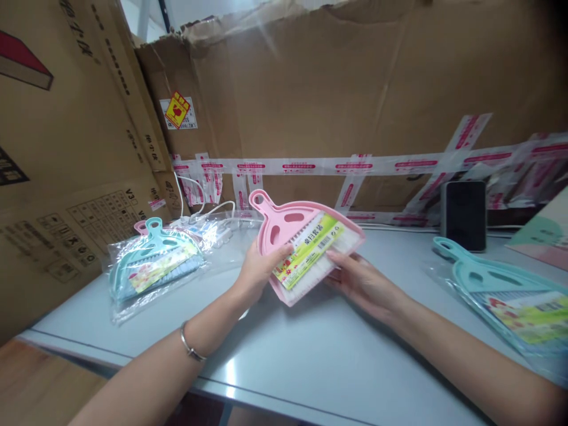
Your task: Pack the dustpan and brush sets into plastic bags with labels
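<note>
Between my two hands, above the table, is a pink dustpan [296, 217] with a white-bristled brush [350, 241] nested in it. A yellow-green printed label [317, 239] wraps across the brush. My left hand [261, 260] grips the pan's left edge, thumb over the front by the label. My right hand [355, 275] holds the lower right side, its thumb on the brush and its fingers behind, partly hidden. The pan is tilted, its handle pointing to the upper left.
A bagged turquoise dustpan set [155, 260] lies at left with a pink handle behind it. Another turquoise dustpan set [501, 281] lies at right, near an upright phone [465, 216]. Large cardboard boxes [310, 89] wall the back and left of the grey table [310, 361]. White cables [180, 192] run behind.
</note>
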Action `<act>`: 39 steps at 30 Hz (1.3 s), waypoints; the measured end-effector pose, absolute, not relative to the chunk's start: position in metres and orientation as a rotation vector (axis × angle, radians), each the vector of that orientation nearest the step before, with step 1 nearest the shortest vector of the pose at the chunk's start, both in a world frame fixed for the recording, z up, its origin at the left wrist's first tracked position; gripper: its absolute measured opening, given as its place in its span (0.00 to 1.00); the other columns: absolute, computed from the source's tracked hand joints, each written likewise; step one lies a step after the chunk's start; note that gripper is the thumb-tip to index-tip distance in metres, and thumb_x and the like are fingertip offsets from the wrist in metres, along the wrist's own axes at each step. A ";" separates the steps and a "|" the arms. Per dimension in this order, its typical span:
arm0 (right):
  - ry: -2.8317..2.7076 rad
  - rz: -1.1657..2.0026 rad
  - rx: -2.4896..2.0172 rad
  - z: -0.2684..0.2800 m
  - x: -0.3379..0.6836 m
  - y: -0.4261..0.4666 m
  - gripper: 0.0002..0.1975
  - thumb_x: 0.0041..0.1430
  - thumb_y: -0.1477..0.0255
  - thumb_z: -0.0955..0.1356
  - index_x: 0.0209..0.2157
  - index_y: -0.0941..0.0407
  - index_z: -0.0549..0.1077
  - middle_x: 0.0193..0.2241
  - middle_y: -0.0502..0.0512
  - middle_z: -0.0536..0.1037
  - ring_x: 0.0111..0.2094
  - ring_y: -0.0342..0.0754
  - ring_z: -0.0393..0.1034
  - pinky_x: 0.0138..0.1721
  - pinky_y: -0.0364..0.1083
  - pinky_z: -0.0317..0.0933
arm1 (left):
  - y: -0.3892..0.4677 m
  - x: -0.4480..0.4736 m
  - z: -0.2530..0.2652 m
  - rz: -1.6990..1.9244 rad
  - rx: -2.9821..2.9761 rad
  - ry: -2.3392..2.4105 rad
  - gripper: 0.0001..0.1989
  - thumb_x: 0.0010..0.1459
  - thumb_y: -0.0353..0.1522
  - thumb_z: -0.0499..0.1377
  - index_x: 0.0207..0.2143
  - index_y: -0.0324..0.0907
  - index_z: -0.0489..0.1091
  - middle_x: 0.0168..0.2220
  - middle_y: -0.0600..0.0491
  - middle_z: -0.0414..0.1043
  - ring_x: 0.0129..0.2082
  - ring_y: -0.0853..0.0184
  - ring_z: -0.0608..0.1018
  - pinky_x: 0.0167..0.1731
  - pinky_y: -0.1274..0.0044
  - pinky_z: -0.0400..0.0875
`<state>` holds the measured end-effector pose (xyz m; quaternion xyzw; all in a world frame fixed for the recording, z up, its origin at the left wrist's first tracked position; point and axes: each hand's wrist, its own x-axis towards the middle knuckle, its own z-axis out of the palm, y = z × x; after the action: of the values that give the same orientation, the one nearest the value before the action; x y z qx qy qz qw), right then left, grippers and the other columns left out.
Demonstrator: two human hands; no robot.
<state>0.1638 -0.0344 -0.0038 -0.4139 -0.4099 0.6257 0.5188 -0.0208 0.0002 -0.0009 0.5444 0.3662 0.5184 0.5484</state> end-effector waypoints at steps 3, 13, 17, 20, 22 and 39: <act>-0.853 1.550 -0.966 -0.009 0.158 -0.036 0.17 0.50 0.72 0.69 0.44 0.53 0.68 0.41 0.54 0.77 0.40 0.49 0.73 0.41 0.48 0.69 | 0.002 -0.020 -0.006 1.148 1.374 0.929 0.27 0.45 0.38 0.66 0.48 0.41 0.66 0.47 0.45 0.73 0.45 0.56 0.76 0.45 0.65 0.71; -0.644 1.452 -1.005 -0.014 0.147 -0.037 0.16 0.51 0.74 0.70 0.43 0.53 0.69 0.38 0.52 0.79 0.38 0.49 0.74 0.37 0.47 0.71 | 0.002 -0.013 -0.013 1.104 1.464 0.884 0.23 0.51 0.40 0.62 0.48 0.42 0.65 0.48 0.47 0.73 0.46 0.57 0.75 0.45 0.67 0.70; -0.852 1.401 -1.059 -0.010 0.156 -0.030 0.14 0.51 0.68 0.69 0.41 0.52 0.68 0.39 0.54 0.78 0.40 0.52 0.73 0.38 0.50 0.69 | 0.005 -0.016 -0.013 1.048 1.456 0.843 0.26 0.48 0.39 0.64 0.49 0.42 0.65 0.49 0.46 0.72 0.47 0.56 0.74 0.46 0.66 0.70; -1.164 0.931 -1.327 0.000 0.198 -0.010 0.16 0.59 0.57 0.59 0.43 0.51 0.66 0.43 0.57 0.75 0.44 0.52 0.70 0.42 0.50 0.66 | 0.010 -0.020 -0.012 1.136 1.372 0.891 0.28 0.46 0.39 0.66 0.49 0.40 0.65 0.49 0.45 0.72 0.47 0.55 0.74 0.47 0.66 0.69; -1.113 0.400 -1.594 0.005 0.241 0.005 0.19 0.59 0.58 0.59 0.49 0.53 0.59 0.53 0.62 0.67 0.53 0.51 0.62 0.51 0.48 0.57 | 0.012 -0.022 -0.012 1.178 1.310 0.886 0.29 0.45 0.39 0.66 0.49 0.39 0.65 0.49 0.44 0.72 0.47 0.55 0.75 0.46 0.66 0.69; -0.828 -0.010 -1.803 -0.016 0.343 0.038 0.27 0.47 0.78 0.64 0.50 0.63 0.53 0.58 0.78 0.54 0.61 0.58 0.46 0.58 0.57 0.29 | 0.012 -0.023 -0.013 1.206 1.322 0.901 0.27 0.44 0.38 0.66 0.46 0.39 0.66 0.46 0.45 0.74 0.44 0.56 0.76 0.44 0.67 0.72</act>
<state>0.3426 0.0381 -0.0158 -0.7607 -0.3494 -0.0042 0.5470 -0.0229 0.0121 -0.0128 0.5560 0.3789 0.5071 0.5386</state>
